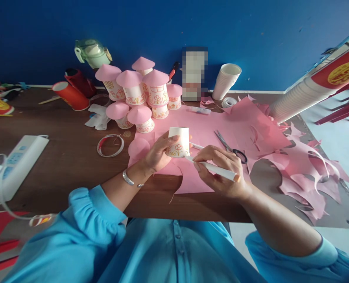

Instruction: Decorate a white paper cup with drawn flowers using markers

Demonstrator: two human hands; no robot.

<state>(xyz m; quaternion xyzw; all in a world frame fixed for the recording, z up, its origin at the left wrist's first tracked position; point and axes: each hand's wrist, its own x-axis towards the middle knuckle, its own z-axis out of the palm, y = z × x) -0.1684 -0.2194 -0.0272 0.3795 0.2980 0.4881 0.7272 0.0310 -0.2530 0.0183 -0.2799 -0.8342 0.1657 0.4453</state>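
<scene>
My left hand (159,151) grips a small white paper cup (178,137), held upside down, with orange flowers and yellow-green grass drawn along its rim. A white marker pen (218,169) with an orange end is pinched in my right hand (224,169). Its tip meets or nearly meets the cup's lower right edge; I cannot tell which. Behind the hands stand several paper-cup houses (156,92) with pink cone roofs and drawn flowers. Another slim white pen (196,146) lies just behind my right fingers. A pink paper disc (139,149) rests beside my left hand.
Pink paper sheets (204,125) cover the middle of the table, with scissors (230,147) on them. Cut scraps (310,181) heap at right. White cup stacks (226,82), a tape roll (110,145), red cups (71,95) and a power strip (17,167) stand around.
</scene>
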